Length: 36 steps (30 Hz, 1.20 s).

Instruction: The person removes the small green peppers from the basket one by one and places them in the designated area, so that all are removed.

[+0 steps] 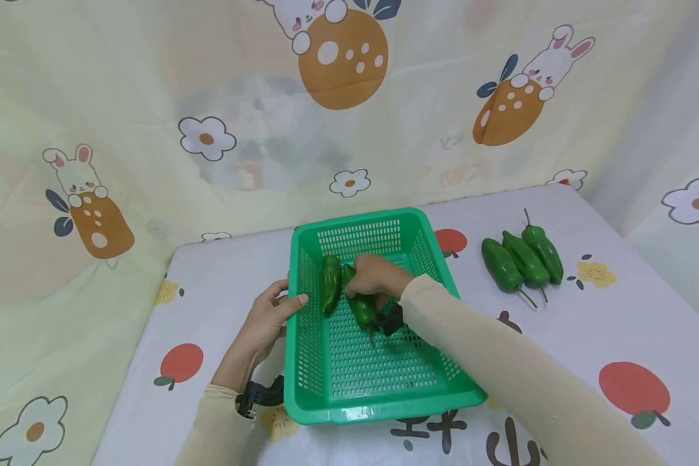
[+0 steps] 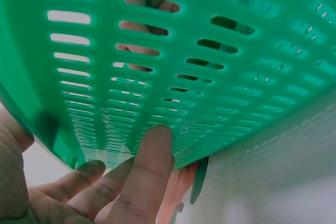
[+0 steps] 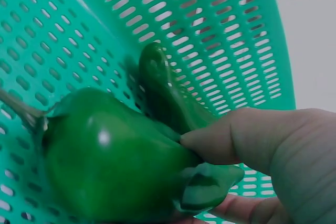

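Note:
A green plastic basket with slotted walls stands on the table. My right hand reaches inside and pinches a green pepper between thumb and fingers, near its narrow end. The stem points away from the hand in the right wrist view. Beside it, along the basket's left wall, lies another green pepper. My left hand holds the basket's left side, thumb over the rim. In the left wrist view its fingers touch the slotted wall from outside.
To the right of the basket, several things lie on the printed tablecloth: a green pepper, a middle one and a third, side by side. A patterned curtain hangs behind the table.

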### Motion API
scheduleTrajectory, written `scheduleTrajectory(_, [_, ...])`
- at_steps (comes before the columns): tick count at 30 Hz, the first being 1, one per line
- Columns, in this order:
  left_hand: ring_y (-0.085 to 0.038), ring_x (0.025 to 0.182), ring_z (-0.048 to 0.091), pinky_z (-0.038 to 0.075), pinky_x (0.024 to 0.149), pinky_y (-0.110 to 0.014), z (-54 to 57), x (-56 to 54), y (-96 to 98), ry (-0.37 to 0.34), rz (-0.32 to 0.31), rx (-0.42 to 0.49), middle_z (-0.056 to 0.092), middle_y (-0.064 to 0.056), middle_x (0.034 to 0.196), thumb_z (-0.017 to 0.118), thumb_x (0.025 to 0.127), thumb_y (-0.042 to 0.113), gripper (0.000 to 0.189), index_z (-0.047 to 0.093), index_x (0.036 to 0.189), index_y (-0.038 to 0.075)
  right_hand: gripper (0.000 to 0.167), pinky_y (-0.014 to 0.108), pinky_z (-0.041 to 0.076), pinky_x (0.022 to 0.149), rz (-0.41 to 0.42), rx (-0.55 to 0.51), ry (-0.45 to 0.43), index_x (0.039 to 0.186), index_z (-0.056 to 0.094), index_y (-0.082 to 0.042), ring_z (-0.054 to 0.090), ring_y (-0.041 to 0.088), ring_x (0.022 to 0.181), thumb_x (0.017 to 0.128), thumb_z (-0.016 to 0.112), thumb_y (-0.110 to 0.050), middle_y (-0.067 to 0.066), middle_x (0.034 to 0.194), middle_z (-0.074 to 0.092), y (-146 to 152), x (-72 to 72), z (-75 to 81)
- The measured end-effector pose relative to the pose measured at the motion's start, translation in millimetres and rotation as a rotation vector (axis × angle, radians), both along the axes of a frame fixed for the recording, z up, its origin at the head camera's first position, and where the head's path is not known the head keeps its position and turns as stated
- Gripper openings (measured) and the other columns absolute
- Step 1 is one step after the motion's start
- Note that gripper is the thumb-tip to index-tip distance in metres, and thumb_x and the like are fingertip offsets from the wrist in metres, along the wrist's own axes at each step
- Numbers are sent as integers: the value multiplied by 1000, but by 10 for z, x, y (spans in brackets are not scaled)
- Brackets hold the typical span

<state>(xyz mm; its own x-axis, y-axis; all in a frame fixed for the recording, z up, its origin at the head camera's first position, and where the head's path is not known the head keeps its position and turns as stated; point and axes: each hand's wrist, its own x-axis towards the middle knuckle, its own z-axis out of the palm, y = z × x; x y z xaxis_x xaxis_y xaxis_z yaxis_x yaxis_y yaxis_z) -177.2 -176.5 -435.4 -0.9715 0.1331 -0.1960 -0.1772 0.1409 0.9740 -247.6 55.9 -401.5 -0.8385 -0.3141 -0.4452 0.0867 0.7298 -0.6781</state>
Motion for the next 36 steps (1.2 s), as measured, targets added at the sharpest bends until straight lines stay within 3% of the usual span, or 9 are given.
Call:
scheduleTrajectory(5, [-31,96,76,66,77,-43,-16,-4,-13,12,-11,-13,65,-29,129,66,103,21,53,46,150,4,52,39,65,58,-14,-29,1,142,49,2,72,30,79,95,68,-13,19,114,61,78,15,87])
scheduleTrajectory(12, [-33,97,76,66,77,-44,-22,-1,-26,16,-11,-15,65,-30,128,65,104,21,52,47,149,3,42,42,66,63,-18,-105,-5,132,54,1,73,30,80,94,67,-11,20,116,63,206,44,215])
scheduleTrajectory(18, [-32,96,76,66,76,-43,-18,1,-15,19,-10,-12,66,-29,128,65,104,20,51,47,149,3,60,43,67,66,-36,-145,-9,149,43,2,74,29,82,95,66,-12,23,128,59,348,52,307])
scheduleTrajectory(28, [-29,94,77,67,75,-42,-27,-1,-15,13,-17,1,66,-29,127,65,104,20,51,47,148,2,49,41,67,63,-58,-154,25,137,51,2,75,31,82,94,68,-14,24,122,62,591,68,388])
scheduleTrajectory(32, [-28,93,77,67,76,-42,-24,1,-13,11,-16,6,66,-29,127,65,104,19,51,47,148,2,52,42,67,64,-67,-179,27,140,48,3,75,31,81,94,68,-14,26,121,63,677,71,420])
scheduleTrajectory(36, [-28,93,77,67,76,-42,-21,2,-11,10,-16,11,65,-29,126,65,104,19,51,46,148,2,57,43,67,66,-74,-196,25,145,44,3,74,33,91,95,68,-13,26,126,61,757,95,489])
